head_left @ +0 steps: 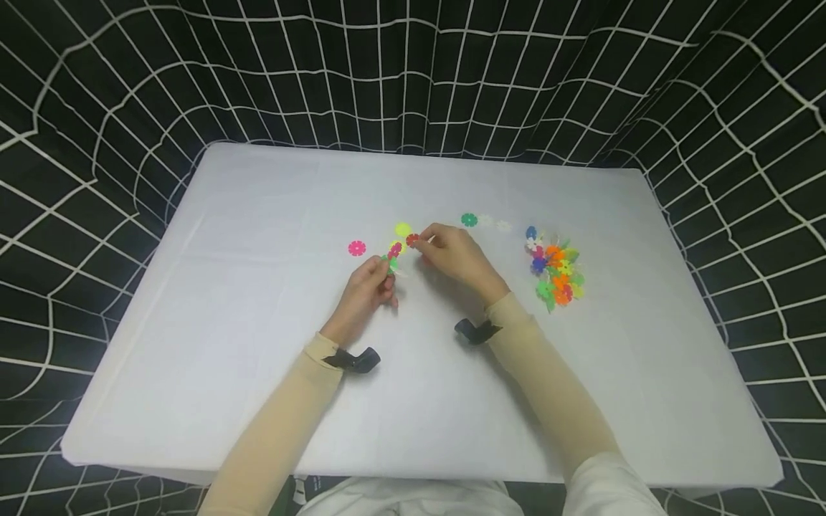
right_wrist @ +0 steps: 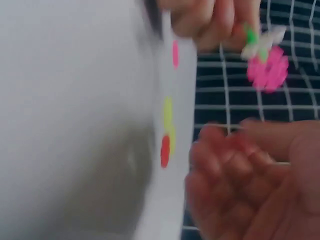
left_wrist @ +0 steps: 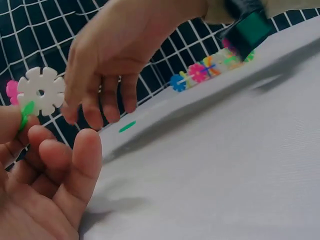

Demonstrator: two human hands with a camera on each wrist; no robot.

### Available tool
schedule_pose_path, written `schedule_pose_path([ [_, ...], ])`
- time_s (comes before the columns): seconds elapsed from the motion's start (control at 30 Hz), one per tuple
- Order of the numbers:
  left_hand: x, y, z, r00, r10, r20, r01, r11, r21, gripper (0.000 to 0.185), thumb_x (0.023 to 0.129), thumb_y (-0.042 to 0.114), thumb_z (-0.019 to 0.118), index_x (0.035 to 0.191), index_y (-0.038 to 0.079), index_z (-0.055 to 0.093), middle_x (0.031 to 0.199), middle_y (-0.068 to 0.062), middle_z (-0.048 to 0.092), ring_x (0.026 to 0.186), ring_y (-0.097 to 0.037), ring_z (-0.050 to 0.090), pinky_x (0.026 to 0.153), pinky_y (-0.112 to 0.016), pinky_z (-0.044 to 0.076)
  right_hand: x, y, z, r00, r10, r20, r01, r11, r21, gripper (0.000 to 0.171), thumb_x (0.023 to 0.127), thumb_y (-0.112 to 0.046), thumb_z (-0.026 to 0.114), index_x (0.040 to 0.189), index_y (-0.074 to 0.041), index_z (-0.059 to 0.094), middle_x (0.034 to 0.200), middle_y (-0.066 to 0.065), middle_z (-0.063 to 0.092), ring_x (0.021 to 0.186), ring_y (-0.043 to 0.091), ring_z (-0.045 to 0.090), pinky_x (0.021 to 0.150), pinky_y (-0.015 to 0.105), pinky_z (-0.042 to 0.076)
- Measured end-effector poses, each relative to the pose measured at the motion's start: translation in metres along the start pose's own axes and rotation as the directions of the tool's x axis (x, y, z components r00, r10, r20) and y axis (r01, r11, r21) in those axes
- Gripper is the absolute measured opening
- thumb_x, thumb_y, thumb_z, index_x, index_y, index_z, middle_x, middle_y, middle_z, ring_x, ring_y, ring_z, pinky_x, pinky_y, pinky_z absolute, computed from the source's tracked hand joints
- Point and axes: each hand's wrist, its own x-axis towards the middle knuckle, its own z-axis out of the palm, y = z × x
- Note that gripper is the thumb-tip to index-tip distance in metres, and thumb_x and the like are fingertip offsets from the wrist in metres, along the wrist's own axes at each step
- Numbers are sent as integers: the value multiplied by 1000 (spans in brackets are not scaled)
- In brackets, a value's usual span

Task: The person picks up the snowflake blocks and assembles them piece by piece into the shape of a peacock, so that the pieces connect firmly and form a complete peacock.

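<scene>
Plastic snowflake discs, white, green and pink, joined in a small cluster (head_left: 392, 256), sat pinched in the curled fingers of the left hand (head_left: 366, 292) above the white surface (head_left: 258, 301). The right hand (head_left: 454, 258) held a red disc (head_left: 412, 240) at its fingertips just beside it. A colourful pile (head_left: 555, 272) lay well apart on the right.

right wrist view blurred, right hand (right_wrist: 250, 175) grip unclear
</scene>
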Motion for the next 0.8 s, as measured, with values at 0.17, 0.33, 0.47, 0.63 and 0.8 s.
schedule_pose_path([
  [0.17, -1, 4, -5, 999, 43, -33, -42, 999, 16, 16, 107, 18, 50, 93, 11, 52, 81, 0, 57, 72, -12, 55, 65, -25, 55, 27, 1, 2, 995, 82, 63, -66, 972, -228, 48, 101, -36, 57, 143, -13, 54, 129, 15, 65, 108, 28, 65, 89, 47, 57],
  [0.33, 0, 5, -10, 998, 52, -19, -52, 999, 1, 5, 104, 16, 57, 101, 13, 54, 81, 0, 63, 75, -12, 60, 66, -25, 56, 36, 6, 13, 991, 98, 89, -64, 943, -327, 47, 98, -32, 62, 140, -12, 57, 127, 14, 55, 107, 28, 59, 88, 47, 55],
  [0.47, 1, 4, -13, 999, 35, -25, -36, 999, -18, 4, 102, 14, 59, 105, 14, 56, 83, 1, 64, 76, -12, 62, 67, -25, 57, 31, 7, 15, 992, 85, 98, -53, 957, -284, 33, 96, -27, 67, 122, -8, 60, 115, 11, 57, 100, 26, 54, 86, 44, 53],
  [0.63, 2, 7, -15, 998, 22, -65, -25, 998, -50, 9, 102, 9, 58, 108, 16, 58, 86, 3, 64, 76, -11, 62, 67, -24, 57, 18, 6, 15, 983, 35, 179, -15, 994, -109, 23, 98, -22, 65, 116, -8, 61, 105, 9, 65, 92, 23, 57, 83, 36, 52],
  [0.8, 1, 10, -17, 995, 15, -95, -32, 984, -175, 16, 104, 3, 51, 109, 18, 55, 85, 4, 61, 74, -9, 62, 65, -22, 56, 4, 6, 18, 971, -45, 236, -22, 961, 275, 17, 100, -11, 61, 116, -5, 62, 97, 17, 71, 79, 23, 68, 73, 30, 59],
])
